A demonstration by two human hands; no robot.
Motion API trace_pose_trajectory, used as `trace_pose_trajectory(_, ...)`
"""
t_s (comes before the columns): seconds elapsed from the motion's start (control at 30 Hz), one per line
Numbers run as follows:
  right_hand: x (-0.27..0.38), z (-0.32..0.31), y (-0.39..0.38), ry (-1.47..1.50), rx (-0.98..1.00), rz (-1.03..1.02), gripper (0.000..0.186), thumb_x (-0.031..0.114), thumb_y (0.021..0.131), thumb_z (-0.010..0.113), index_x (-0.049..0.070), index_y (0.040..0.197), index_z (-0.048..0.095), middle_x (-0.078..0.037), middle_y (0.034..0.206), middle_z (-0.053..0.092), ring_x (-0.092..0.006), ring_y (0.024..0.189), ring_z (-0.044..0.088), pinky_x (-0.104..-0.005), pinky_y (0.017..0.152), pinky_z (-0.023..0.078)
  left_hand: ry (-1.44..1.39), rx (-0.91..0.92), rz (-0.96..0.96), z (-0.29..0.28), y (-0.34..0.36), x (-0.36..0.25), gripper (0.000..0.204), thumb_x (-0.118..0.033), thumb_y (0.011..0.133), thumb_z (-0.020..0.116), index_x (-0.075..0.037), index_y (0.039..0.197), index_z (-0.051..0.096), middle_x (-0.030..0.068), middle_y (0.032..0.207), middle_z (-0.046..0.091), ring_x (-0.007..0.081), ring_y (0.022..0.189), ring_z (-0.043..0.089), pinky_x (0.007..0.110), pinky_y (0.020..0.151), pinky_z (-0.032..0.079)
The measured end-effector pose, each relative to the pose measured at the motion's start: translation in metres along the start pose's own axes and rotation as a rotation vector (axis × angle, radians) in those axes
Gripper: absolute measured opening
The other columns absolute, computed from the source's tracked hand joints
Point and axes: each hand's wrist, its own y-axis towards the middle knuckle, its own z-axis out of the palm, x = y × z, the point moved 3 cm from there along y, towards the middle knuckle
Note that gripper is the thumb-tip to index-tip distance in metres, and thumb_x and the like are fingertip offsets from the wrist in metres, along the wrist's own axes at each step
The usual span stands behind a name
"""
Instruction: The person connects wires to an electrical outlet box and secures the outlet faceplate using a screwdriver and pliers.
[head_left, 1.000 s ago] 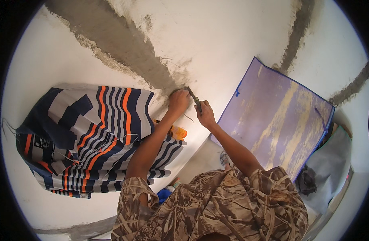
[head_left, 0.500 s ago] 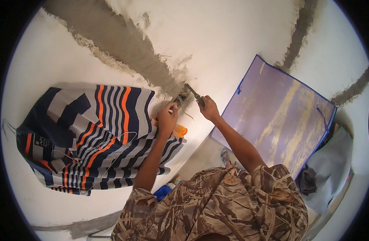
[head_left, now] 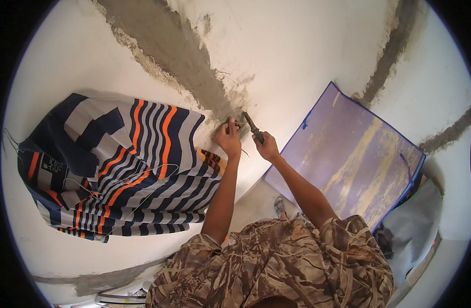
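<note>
My right hand [head_left: 266, 147] is closed around the handles of dark pliers [head_left: 252, 124], whose jaws point up at the wall. Just left of them, the fingers of my left hand [head_left: 228, 139] are pinched together on a thin wire [head_left: 240, 123] at a small hole in the wall. Other wire ends by the hole are partly hidden by my fingers. From the hole, a rough grey band of mortar [head_left: 163, 46] runs up and left across the white wall.
On the left a striped polo shirt [head_left: 143, 169] hangs against the wall, a thin cord across it. To the right stands a worn purple board [head_left: 343, 154] with blue edging. Beyond it lies a grey sheet [head_left: 417, 220]. My foot [head_left: 280, 208] shows on the floor below.
My left hand has moved up and right, closer to the pliers and the hole. The pliers have tilted more upright. The whole view has shifted slightly.
</note>
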Motion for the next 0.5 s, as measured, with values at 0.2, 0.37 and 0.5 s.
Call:
trace_pose_trajectory(0.2,0.005,0.002,-0.002,0.011,0.001,0.005,0.030,0.025,0.091,0.065,-0.003,0.083,0.061,-0.021,0.077,0.059,-0.0375,0.071,0.059,-0.0459,0.066,0.045,0.289,0.145,0.324,0.008,-0.026,0.019,0.025,-0.019,0.092,0.062,-0.002,0.110,0.063,0.0161,0.069,0.065,0.0318,0.060,0.064,0.043,0.058,0.050)
trace_pose_trajectory(0.37,-0.002,-0.011,0.008,-0.031,-0.010,-0.113,0.028,0.023,0.088,0.068,-0.002,0.077,0.061,-0.022,0.075,0.058,-0.0392,0.070,0.059,-0.0455,0.065,0.046,0.532,0.592,0.296,0.018,-0.002,0.007,0.058,-0.030,0.088,0.065,-0.001,0.134,0.045,0.0222,0.074,0.066,0.0401,0.071,0.066,0.049,0.066,0.053)
trace_pose_trajectory(0.5,-0.003,-0.023,0.019,-0.072,0.015,-0.190,0.029,0.021,0.086,0.069,-0.002,0.072,0.059,-0.022,0.073,0.058,-0.0403,0.069,0.058,-0.0455,0.064,0.046,0.570,0.706,0.313,0.018,0.013,0.003,0.073,-0.047,0.084,0.068,0.003,0.132,0.044,0.0232,0.083,0.067,0.0410,0.082,0.067,0.048,0.074,0.052)
